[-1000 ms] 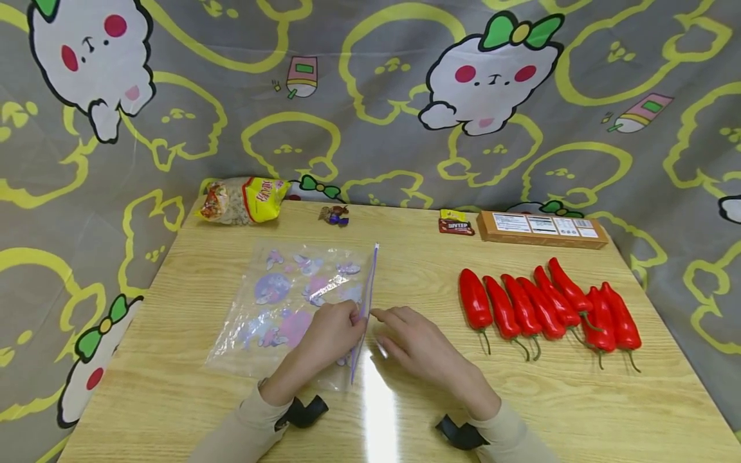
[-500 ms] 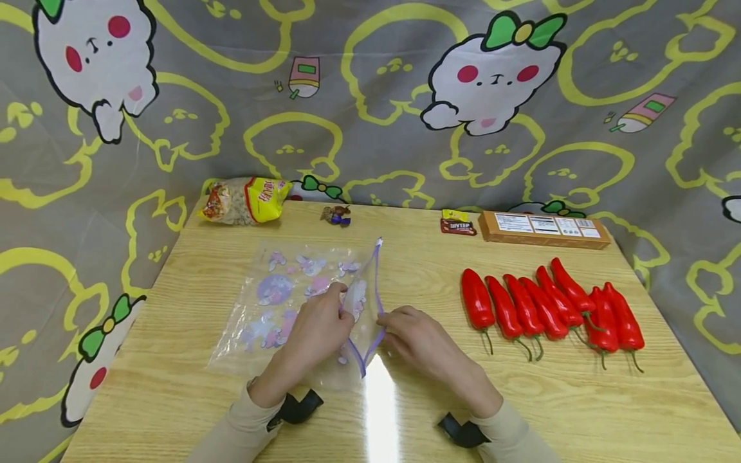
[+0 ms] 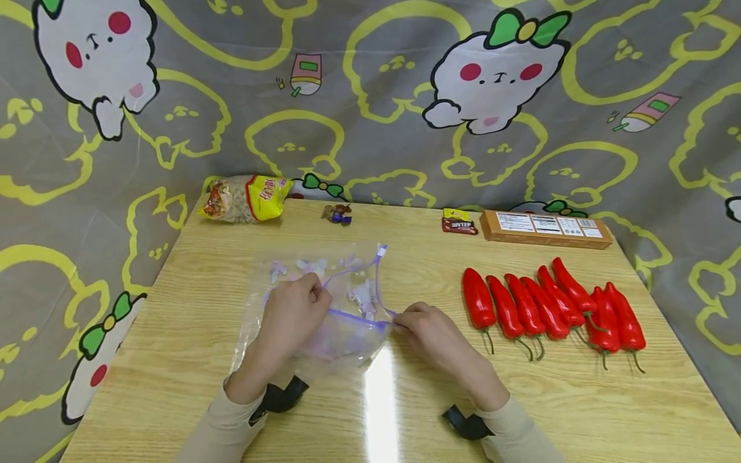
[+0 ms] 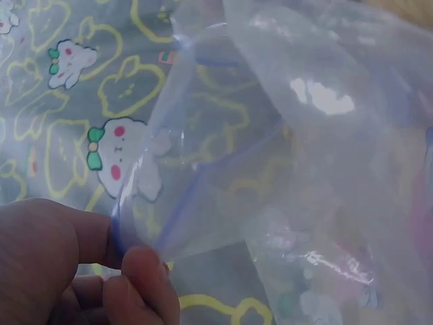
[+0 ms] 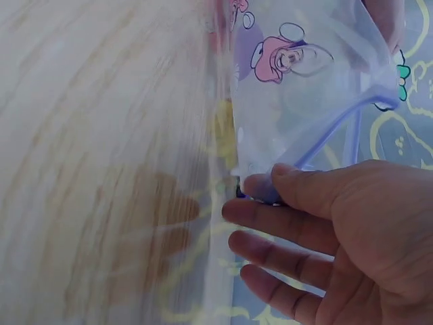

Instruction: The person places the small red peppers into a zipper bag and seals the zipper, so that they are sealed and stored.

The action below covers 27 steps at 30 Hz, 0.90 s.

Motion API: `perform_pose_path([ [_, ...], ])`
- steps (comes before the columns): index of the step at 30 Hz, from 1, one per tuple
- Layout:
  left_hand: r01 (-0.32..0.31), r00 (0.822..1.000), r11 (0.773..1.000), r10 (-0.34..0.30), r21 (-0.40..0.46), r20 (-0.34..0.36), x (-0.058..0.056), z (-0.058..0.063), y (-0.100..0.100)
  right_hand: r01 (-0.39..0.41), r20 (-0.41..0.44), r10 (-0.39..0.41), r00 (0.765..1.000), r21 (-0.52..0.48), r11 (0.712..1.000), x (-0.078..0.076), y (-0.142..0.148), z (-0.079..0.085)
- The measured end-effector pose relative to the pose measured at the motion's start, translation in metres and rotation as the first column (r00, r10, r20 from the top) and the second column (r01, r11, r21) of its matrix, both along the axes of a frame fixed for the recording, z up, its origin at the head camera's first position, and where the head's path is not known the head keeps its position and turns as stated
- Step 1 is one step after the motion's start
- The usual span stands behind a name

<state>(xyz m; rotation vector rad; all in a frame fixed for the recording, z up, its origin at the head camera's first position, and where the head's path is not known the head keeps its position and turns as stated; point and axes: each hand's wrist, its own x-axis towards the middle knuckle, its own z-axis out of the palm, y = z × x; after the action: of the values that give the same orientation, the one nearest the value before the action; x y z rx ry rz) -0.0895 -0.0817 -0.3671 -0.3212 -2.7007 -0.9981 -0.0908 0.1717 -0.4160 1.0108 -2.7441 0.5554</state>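
Note:
A clear zip bag (image 3: 360,292) with pastel cartoon prints and a purple zip edge lies between the hands, its mouth spread wide. My left hand (image 3: 294,308) grips the purple edge on the left side of the mouth; in the left wrist view thumb and finger pinch that edge (image 4: 120,233). My right hand (image 3: 431,337) holds the opposite edge at the near right. The right wrist view has its thumb and forefinger pinching the bag's rim (image 5: 270,189), the other fingers extended. A white slider (image 3: 382,251) sits at the zip's far end.
Several red peppers (image 3: 527,305) lie in a row at the right. Along the back stand a yellow food bag (image 3: 246,199), small wrapped sweets (image 3: 338,214), a red-brown bar (image 3: 459,226) under a yellow packet (image 3: 456,214), and a long brown box (image 3: 547,229). A patterned cloth (image 3: 393,148) hangs behind.
The bag's mouth has gone from nearly flat to wide apart. My left hand has moved left with its edge, and my right hand has taken hold of the other edge and shifted slightly right.

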Motion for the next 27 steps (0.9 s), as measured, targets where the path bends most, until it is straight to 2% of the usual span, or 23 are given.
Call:
perform_pose_path([
  [3,0.011,0.999,0.999,-0.012,0.042,0.033,-0.001,0.001,-0.003,-0.008,0.001,0.008,1.0,0.011,1.0,-0.001,0.001,0.0],
  [5,0.052,0.989,0.991,-0.068,0.127,0.131,-0.002,-0.001,-0.001,-0.026,-0.005,0.026,1.0,0.014,1.0,-0.002,0.002,-0.001],
  [7,0.074,0.964,0.975,-0.124,0.21,0.236,-0.003,-0.003,0.002,-0.044,-0.013,0.044,0.999,0.019,0.999,-0.003,0.002,-0.001],
  [10,0.065,0.916,0.946,-0.182,0.316,0.357,-0.004,-0.006,0.007,-0.058,-0.025,0.059,0.998,0.036,0.998,-0.003,0.003,-0.002],
  [15,0.06,0.904,0.938,-0.196,0.341,0.38,-0.005,-0.009,0.012,-0.056,-0.028,0.058,0.998,0.061,0.997,-0.001,0.004,0.002],
  [20,0.069,0.91,0.944,-0.191,0.322,0.367,-0.006,-0.011,0.012,-0.023,-0.025,0.025,0.999,0.079,0.997,0.0,0.006,0.012],
  [24,0.069,0.907,0.94,-0.199,0.335,0.371,-0.006,-0.012,0.011,0.07,-0.016,-0.069,0.998,0.096,0.993,-0.001,0.016,0.021],
  [27,0.072,0.901,0.933,-0.212,0.352,0.377,-0.006,-0.013,0.012,0.182,-0.046,-0.179,0.983,0.088,0.979,-0.001,0.033,0.029],
])
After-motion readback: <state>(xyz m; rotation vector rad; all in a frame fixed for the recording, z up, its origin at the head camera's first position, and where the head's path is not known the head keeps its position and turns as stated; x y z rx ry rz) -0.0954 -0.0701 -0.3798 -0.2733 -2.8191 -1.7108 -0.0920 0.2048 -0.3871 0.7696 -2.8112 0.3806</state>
